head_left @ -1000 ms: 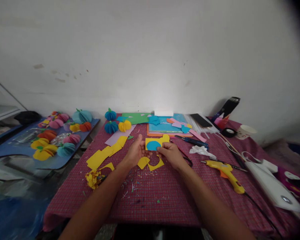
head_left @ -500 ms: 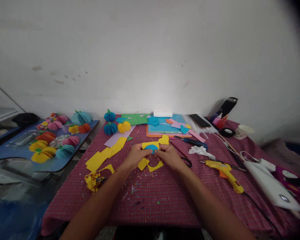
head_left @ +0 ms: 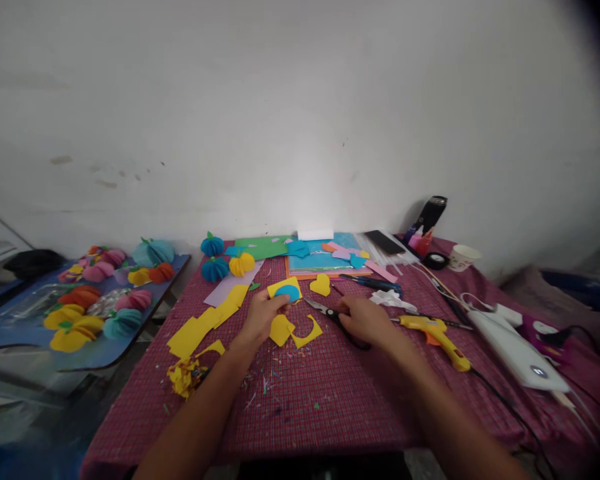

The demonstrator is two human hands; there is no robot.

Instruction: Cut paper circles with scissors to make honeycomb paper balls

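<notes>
I see the counter [head_left: 330,393] under a red checked cloth, running back to a pale wall. Both of my forearms reach up from the bottom edge, bare, spreading slightly apart as they go forward.

My left arm runs straight toward the middle of the counter, wrist level, and my left hand [head_left: 260,315] is raised just off the cloth. Its fingers [head_left: 279,304] are pressed together in a pinch on the lower edge of a yellow paper square [head_left: 283,287] that carries a blue circle [head_left: 288,293]; the square sits tilted at the tip of the hand, just in front of a loose yellow heart [head_left: 321,285].

My right arm angles in from the lower right, and my right hand [head_left: 367,320] lies palm down on the cloth, fingers curled over the black handles of the scissors [head_left: 330,312], whose blades point left toward the paper. I cannot tell whether the fingers are through the loops.

Between the hands lie yellow offcuts [head_left: 295,330]. A yellow glue gun [head_left: 437,331] lies just to the right of my right hand. Paper balls [head_left: 227,259] stand near the wall.
</notes>
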